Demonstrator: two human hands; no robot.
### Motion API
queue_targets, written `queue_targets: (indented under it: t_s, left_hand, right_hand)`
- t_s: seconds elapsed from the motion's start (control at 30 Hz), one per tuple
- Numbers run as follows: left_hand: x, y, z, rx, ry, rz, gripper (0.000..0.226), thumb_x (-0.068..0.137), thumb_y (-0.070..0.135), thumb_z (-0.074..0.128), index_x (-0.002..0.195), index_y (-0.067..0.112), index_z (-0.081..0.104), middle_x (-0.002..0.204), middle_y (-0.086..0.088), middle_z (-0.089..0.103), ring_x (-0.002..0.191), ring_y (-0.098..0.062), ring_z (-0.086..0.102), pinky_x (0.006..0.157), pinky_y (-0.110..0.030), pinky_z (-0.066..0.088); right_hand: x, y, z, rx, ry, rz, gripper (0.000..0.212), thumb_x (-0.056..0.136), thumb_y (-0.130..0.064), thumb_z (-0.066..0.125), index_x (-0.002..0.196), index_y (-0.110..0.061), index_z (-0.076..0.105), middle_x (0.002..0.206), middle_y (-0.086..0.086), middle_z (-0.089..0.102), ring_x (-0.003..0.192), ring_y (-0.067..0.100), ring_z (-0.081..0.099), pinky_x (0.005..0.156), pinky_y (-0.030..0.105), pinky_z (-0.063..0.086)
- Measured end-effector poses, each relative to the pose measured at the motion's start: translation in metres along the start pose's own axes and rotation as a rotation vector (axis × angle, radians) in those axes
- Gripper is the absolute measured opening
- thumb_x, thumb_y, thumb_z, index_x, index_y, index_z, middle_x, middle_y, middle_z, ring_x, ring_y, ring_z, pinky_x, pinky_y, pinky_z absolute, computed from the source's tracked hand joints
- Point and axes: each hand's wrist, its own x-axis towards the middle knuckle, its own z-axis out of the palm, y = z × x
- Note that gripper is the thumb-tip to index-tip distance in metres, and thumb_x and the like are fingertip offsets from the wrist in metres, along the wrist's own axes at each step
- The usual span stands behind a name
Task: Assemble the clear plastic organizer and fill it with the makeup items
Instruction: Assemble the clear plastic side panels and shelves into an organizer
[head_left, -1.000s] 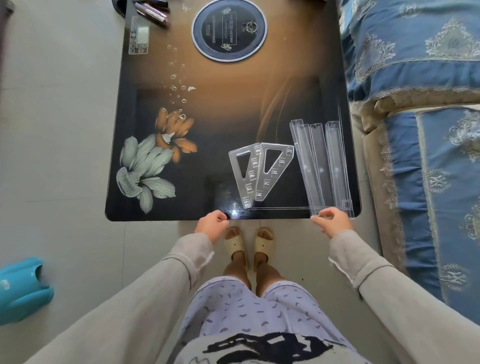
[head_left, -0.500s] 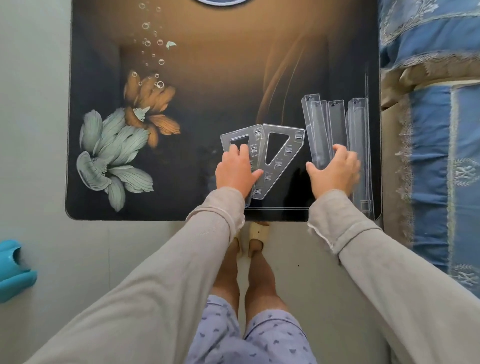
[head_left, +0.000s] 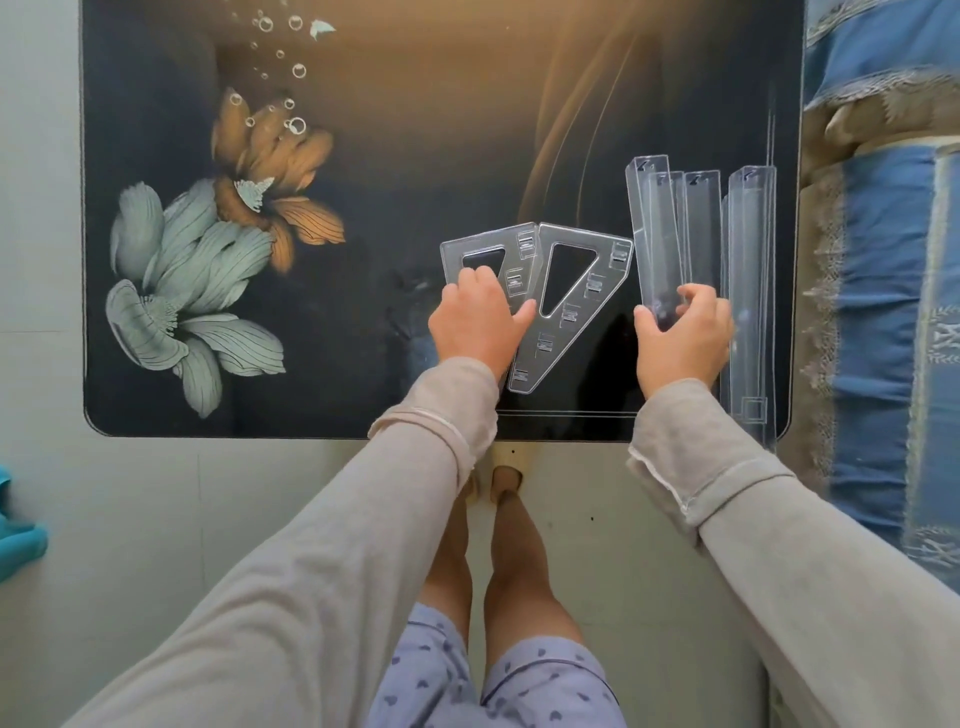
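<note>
Two clear triangular side panels lie flat side by side on the dark table. My left hand (head_left: 479, 325) rests on the left panel (head_left: 480, 249), covering its lower half. The right panel (head_left: 582, 306) lies free beside it. Several long clear trays lie in a row to the right. My right hand (head_left: 683, 338) grips the near end of the leftmost tray (head_left: 655, 234), thumb on its left edge, fingers curled over the right. Another tray (head_left: 748, 291) lies along the table's right edge. No makeup items are in view.
The glossy table (head_left: 415, 156) has a printed flower on its left half. A thin clear strip (head_left: 566, 413) lies along the near edge. A blue patterned sofa (head_left: 883, 260) stands close on the right. Something teal (head_left: 15, 535) lies on the floor at left.
Both hands moved from the table's near edge onto the parts. The left now lies on the left panel, and the right has closed around the leftmost tray. The camera moved closer.
</note>
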Motion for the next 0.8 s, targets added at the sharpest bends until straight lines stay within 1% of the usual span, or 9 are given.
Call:
queue_targets:
  t_s: [0.1,0.17,0.2,0.27,0.33,0.43,0.53,0.67,0.8]
  left_hand:
    - [-0.001,-0.014,-0.012,-0.181,0.022,-0.072,0.039,0.084,0.048,0.053,0.094,0.010,0.051,0.090,-0.007,0.064,0.085,-0.025,0.061,0.070,-0.036,0.050]
    - [-0.005,-0.029,-0.020,-0.386,0.038,-0.105,0.030,0.086,0.042,0.053,0.096,0.014,0.051,0.080,-0.001,0.061,0.076,-0.020,0.060,0.067,-0.029,0.048]
    - [-0.008,-0.038,-0.024,-0.478,0.041,-0.104,0.028,0.087,0.038,0.054,0.102,0.014,0.052,0.077,0.003,0.059,0.072,-0.017,0.058,0.066,-0.025,0.047]
    - [-0.014,-0.058,-0.032,-0.615,0.036,-0.107,0.028,0.089,0.030,0.053,0.112,0.014,0.052,0.074,0.006,0.056,0.071,-0.012,0.055,0.068,-0.021,0.045]
    - [-0.016,-0.081,-0.040,-0.703,0.040,-0.142,0.027,0.091,0.023,0.049,0.116,0.014,0.051,0.078,0.004,0.057,0.079,-0.015,0.056,0.077,-0.026,0.044]
    - [-0.010,-0.108,-0.049,-0.809,0.070,-0.207,0.024,0.091,0.016,0.043,0.114,0.014,0.049,0.078,0.002,0.054,0.078,-0.014,0.050,0.076,-0.025,0.038]
    - [0.003,-0.125,-0.056,-0.889,0.080,-0.250,0.028,0.089,0.010,0.045,0.117,0.013,0.048,0.075,0.004,0.048,0.076,-0.016,0.048,0.078,-0.034,0.047]
    - [0.021,-0.134,-0.062,-0.849,0.026,-0.221,0.034,0.090,0.005,0.043,0.122,0.011,0.048,0.074,0.010,0.046,0.070,-0.011,0.052,0.070,-0.035,0.059]
    - [0.025,-0.132,-0.064,-0.823,-0.043,-0.182,0.025,0.093,0.013,0.042,0.114,0.011,0.054,0.081,0.008,0.053,0.088,-0.017,0.053,0.091,-0.048,0.052]
  right_hand:
    - [-0.003,-0.003,-0.007,0.056,-0.025,-0.029,0.038,0.083,-0.022,0.064,0.116,-0.007,0.054,0.116,0.014,0.055,0.106,0.025,0.050,0.094,0.028,0.036]
    - [-0.008,-0.008,-0.015,0.082,-0.068,-0.074,0.037,0.080,-0.022,0.068,0.112,-0.007,0.057,0.108,0.015,0.058,0.089,0.020,0.048,0.074,0.011,0.028]
    - [-0.013,-0.011,-0.019,0.087,-0.091,-0.101,0.037,0.078,-0.022,0.070,0.110,-0.008,0.059,0.104,0.015,0.059,0.084,0.017,0.047,0.069,0.008,0.025]
    - [-0.027,-0.017,-0.024,0.111,-0.171,-0.152,0.034,0.074,-0.022,0.073,0.105,-0.012,0.061,0.096,0.009,0.058,0.080,0.017,0.052,0.071,0.008,0.030]
    - [-0.042,-0.023,-0.023,0.144,-0.292,-0.212,0.032,0.073,-0.019,0.074,0.102,-0.014,0.061,0.094,0.004,0.056,0.075,0.018,0.058,0.073,0.012,0.040]
    - [-0.060,-0.029,-0.012,0.146,-0.431,-0.327,0.030,0.076,-0.016,0.073,0.101,-0.016,0.057,0.097,-0.001,0.054,0.064,0.004,0.057,0.058,-0.003,0.043]
    - [-0.069,-0.033,0.003,0.113,-0.507,-0.418,0.033,0.078,-0.014,0.070,0.107,-0.016,0.056,0.097,-0.004,0.055,0.061,0.002,0.053,0.054,-0.001,0.044]
    - [-0.071,-0.034,0.016,0.058,-0.557,-0.577,0.051,0.079,-0.012,0.069,0.127,-0.020,0.052,0.089,-0.003,0.056,0.056,0.005,0.047,0.056,0.000,0.044]
    - [-0.067,-0.036,0.017,-0.131,-0.521,-0.776,0.049,0.077,-0.030,0.070,0.123,-0.019,0.057,0.081,-0.005,0.054,0.053,0.006,0.042,0.062,0.012,0.038]
